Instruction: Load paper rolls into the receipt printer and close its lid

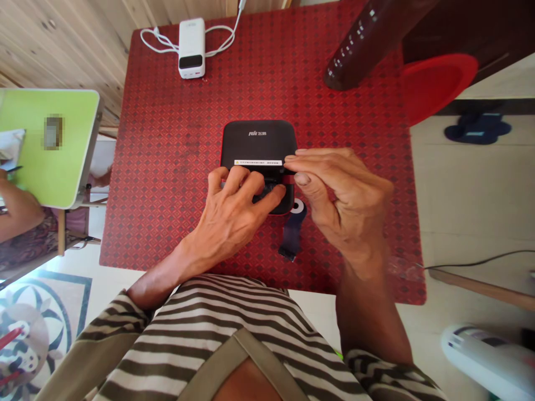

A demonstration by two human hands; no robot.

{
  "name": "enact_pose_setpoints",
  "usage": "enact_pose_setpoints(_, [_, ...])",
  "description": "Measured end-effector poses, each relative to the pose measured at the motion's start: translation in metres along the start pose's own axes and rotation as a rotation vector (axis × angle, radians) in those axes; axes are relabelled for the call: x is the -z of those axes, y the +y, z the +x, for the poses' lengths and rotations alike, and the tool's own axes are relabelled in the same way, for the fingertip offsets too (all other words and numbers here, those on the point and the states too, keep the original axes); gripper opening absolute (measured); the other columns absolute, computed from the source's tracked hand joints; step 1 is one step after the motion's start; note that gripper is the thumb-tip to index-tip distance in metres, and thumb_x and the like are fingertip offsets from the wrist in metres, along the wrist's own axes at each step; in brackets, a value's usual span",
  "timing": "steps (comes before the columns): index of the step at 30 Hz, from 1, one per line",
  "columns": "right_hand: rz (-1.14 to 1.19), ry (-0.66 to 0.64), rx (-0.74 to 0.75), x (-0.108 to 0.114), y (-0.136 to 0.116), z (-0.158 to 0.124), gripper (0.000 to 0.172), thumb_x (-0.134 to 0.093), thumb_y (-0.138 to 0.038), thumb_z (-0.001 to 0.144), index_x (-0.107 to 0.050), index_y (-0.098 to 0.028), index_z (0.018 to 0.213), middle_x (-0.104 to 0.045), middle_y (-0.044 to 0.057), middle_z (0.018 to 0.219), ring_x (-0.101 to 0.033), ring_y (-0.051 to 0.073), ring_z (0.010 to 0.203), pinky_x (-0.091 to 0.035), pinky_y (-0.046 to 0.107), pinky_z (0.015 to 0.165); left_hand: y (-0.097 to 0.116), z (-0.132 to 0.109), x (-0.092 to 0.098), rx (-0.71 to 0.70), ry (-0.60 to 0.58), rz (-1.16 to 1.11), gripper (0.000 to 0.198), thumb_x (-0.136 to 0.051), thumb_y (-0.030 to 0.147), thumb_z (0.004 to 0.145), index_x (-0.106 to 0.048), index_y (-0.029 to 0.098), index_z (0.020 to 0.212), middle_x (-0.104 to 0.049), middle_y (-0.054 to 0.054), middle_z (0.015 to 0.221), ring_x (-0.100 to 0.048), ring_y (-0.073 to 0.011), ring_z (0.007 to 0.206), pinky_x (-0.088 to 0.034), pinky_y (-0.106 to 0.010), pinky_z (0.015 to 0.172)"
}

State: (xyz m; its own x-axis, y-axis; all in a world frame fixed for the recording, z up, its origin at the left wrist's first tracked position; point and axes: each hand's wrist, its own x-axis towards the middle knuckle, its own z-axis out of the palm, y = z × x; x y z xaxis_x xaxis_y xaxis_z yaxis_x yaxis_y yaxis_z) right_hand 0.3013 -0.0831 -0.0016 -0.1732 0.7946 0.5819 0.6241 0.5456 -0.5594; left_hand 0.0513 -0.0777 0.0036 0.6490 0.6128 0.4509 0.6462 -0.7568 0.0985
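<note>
Black electronics box [259, 139]: lying flat, directly under both hands, white-and-yellow warning sticker across its top.
Left hand [234, 220]: wide, fingers spread on the box's near part, pressing it, no pinch.
Right hand [340, 209]: narrow pinch, thumb and index at the box's right edge, on the red strip.
Red strip [288, 179]: between right thumb and index, running along the box; exact attachment hidden by the fingers.
Dark blue strap [291, 236]: just below the right fingertips, white ring end touching the box.
Red patterned mat [137, 167]: under box and strap.
Beyond the grip: white power bank [191, 47] with white cable, dark tower-shaped object [359, 44].
Left of the grip, well apart: green board [50, 161], another person's arm [16, 211].
</note>
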Motion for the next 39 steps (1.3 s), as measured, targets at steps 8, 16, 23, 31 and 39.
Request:
enact_pose_setpoints(8, [-0.029,-0.013,-0.057,-0.004,-0.001,-0.007,0.032,-0.063,-0.038,0.133,-0.095,-0.040,0.132,-0.101,0.005,0.130,-0.094,0.038,0.130,-0.076,0.067,0.115,0.001,0.001,0.002,-0.003,-0.087,-0.012,0.035,-0.067,0.017,0.133,-0.085,0.030,0.160,-0.084,-0.010,0.125,-0.072,-0.0303,0.124,-0.054,-0.046,0.110])
enact_pose_setpoints(16, [0.014,0.005,-0.037,-0.008,-0.003,-0.014,0.029,-0.068,-0.032,0.130,-0.096,-0.039,0.129,-0.101,0.004,0.128,-0.096,0.037,0.129,-0.079,0.063,0.110,0.000,0.000,0.009,-0.010,-0.080,-0.072,0.039,-0.066,0.013,0.132,-0.084,0.030,0.162,-0.082,-0.010,0.132,-0.070,-0.0287,0.123,-0.053,-0.047,0.109])
enact_pose_setpoints(23, [-0.014,0.036,-0.080,-0.012,0.004,-0.020,0.025,-0.071,-0.038,0.129,-0.096,-0.039,0.130,-0.101,0.006,0.125,-0.096,0.038,0.125,-0.078,0.066,0.112,-0.038,-0.018,-0.012,0.297,0.317,-0.293,0.043,-0.062,0.044,0.137,-0.072,0.040,0.179,-0.079,-0.011,0.163,-0.070,-0.0337,0.148,-0.058,-0.056,0.126])
enact_pose_setpoints(31, [-0.005,0.077,-0.002,-0.016,0.000,-0.023,0.030,-0.074,-0.022,0.126,-0.096,-0.037,0.139,-0.102,0.005,0.131,-0.098,0.036,0.129,-0.082,0.061,0.113,-0.071,-0.052,-0.078,0.684,0.079,-1.009,0.071,-0.073,0.067,0.132,-0.049,0.041,0.193,-0.068,-0.019,0.196,-0.076,-0.0366,0.175,-0.071,-0.052,0.134])
enact_pose_setpoints(39, [-0.017,0.093,-0.017,-0.022,-0.002,-0.031,0.028,-0.075,-0.022,0.127,-0.096,-0.033,0.140,-0.102,0.006,0.135,-0.098,0.034,0.134,-0.083,0.058,0.117,-0.061,-0.041,-0.074,0.877,0.190,-1.407,0.083,-0.109,0.072,0.102,-0.072,0.042,0.170,-0.077,-0.009,0.186,-0.071,-0.0435,0.180,-0.063,-0.062,0.148])
